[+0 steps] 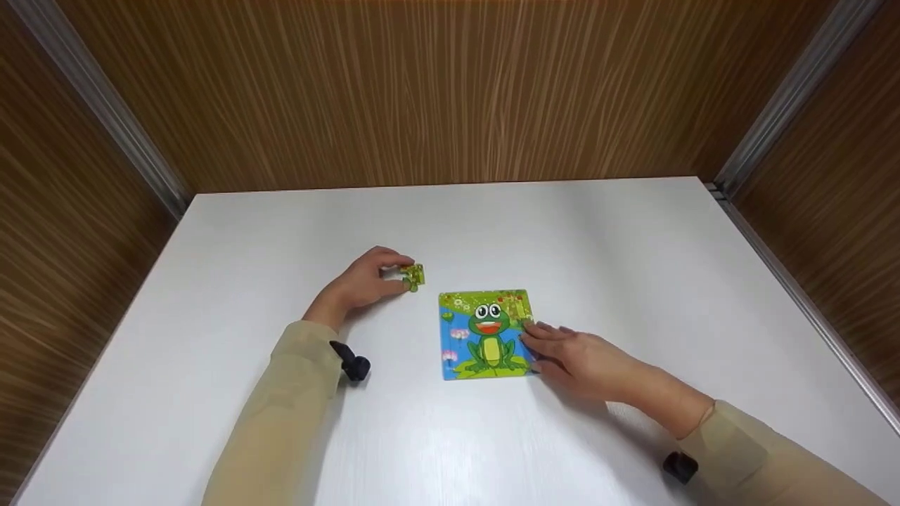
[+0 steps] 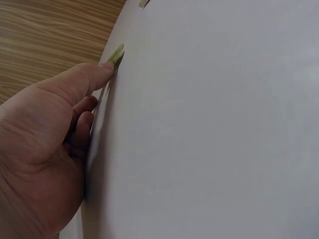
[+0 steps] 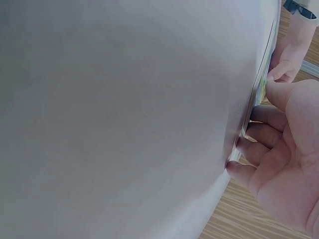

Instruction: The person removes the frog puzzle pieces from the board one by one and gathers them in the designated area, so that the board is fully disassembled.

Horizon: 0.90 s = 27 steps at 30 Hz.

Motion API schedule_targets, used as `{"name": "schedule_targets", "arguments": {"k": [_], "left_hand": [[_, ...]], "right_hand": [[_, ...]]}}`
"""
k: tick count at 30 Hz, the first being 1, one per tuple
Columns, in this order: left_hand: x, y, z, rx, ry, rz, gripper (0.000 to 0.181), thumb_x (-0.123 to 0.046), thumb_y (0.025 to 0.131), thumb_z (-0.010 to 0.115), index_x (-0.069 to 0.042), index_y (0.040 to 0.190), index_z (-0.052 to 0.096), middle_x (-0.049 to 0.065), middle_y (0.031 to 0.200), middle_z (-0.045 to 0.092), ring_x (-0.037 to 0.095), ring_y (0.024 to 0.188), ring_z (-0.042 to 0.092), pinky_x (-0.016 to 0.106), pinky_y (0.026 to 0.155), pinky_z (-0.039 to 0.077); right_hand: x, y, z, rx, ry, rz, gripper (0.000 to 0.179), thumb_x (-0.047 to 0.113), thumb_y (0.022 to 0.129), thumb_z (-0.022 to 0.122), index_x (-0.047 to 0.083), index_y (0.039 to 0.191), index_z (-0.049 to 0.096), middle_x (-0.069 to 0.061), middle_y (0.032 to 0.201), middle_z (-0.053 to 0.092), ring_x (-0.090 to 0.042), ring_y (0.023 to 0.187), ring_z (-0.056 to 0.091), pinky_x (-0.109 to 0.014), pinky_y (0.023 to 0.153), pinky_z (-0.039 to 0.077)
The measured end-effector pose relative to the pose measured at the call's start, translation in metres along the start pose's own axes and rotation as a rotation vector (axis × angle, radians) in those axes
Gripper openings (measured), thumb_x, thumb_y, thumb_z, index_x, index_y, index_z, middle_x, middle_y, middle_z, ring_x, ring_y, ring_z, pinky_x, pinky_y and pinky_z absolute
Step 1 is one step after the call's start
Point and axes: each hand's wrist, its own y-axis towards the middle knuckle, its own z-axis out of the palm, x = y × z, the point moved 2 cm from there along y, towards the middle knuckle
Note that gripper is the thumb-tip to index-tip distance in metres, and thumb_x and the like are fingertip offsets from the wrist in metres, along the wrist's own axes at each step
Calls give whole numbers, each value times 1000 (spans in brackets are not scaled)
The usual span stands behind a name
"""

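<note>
A square frog jigsaw puzzle (image 1: 492,348) lies flat near the middle of the table in the head view, with a green frog on a blue and green ground. My right hand (image 1: 587,358) rests at its right edge, fingertips touching the border and thumb near the lower right corner. To the upper left of the puzzle, my left hand (image 1: 369,277) pinches a small green and yellow puzzle piece (image 1: 419,274) between thumb and fingers. In the left wrist view that piece (image 2: 116,53) shows only edge-on past the thumb tip.
The white table (image 1: 211,281) carries the puzzle and both forearms. Brown wood-grain panels (image 1: 450,91) stand behind it and at both sides, joined by metal corner posts (image 1: 787,91). A small black device (image 1: 351,362) sits at each wrist.
</note>
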Motion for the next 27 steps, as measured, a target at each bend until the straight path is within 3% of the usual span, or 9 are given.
{"name": "schedule_targets", "arguments": {"k": [4, 13, 22, 27], "left_hand": [[0, 0, 0, 0, 4, -27, 46, -20, 95, 78, -16, 140, 71, 9, 145, 52, 29, 137, 47, 47, 119, 36], [-3, -3, 1, 4, 18, -11, 47, -17, 97, 74, -11, 143, 68, 12, 146, 51, 32, 139, 46, 50, 121, 33], [-2, -2, 3, -47, -51, -74, 49, -17, 99, 73, -14, 147, 65, 8, 145, 57, 28, 140, 50, 45, 119, 37], [-17, -7, 1, -82, -99, -50, 48, -19, 101, 72, -11, 148, 63, 12, 141, 59, 29, 130, 54, 45, 112, 44]], "right_hand": [[0, 1, 0, 15, 8, 24, 51, 20, 108, 63, -1, 153, 53, -19, 159, 49, -37, 146, 47, -57, 114, 41], [2, 0, 1, 26, 26, 28, 52, 20, 108, 62, -2, 154, 52, -19, 161, 47, -37, 148, 45, -57, 114, 40], [-1, 0, 4, 34, 32, 45, 53, 21, 108, 62, -1, 155, 51, -18, 161, 46, -37, 148, 45, -57, 115, 40], [0, -1, 6, 33, 34, 39, 52, 20, 109, 61, -2, 155, 50, -19, 161, 45, -37, 148, 44, -57, 115, 40]]}}
